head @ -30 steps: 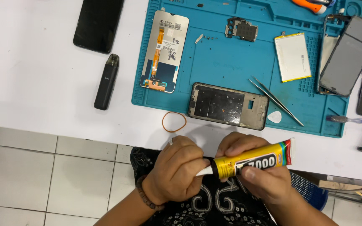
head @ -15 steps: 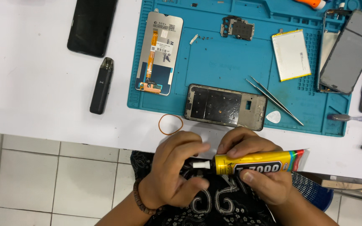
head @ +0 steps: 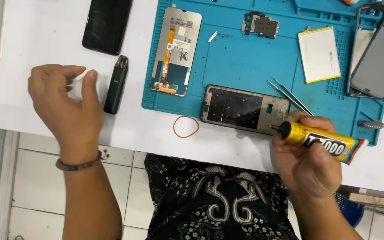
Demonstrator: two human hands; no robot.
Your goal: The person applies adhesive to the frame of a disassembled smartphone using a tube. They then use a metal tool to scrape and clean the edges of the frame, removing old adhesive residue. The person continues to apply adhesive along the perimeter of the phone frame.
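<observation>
The right hand (head: 310, 166) grips a yellow glue tube (head: 321, 141) at lower right, its nozzle touching the phone frame (head: 244, 109) on the blue mat (head: 245, 62). The left hand (head: 65, 104), at left over the white surface (head: 36, 40), pinches a small white cap (head: 80, 76) near a black pod device (head: 116, 84).

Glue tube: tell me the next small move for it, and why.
Probably ease the glue tube nozzle onto the lower right edge of the phone frame. The right hand holds the tube with its bare tip just at that corner, while the left hand pinches the small white cap off to the side.
</observation>
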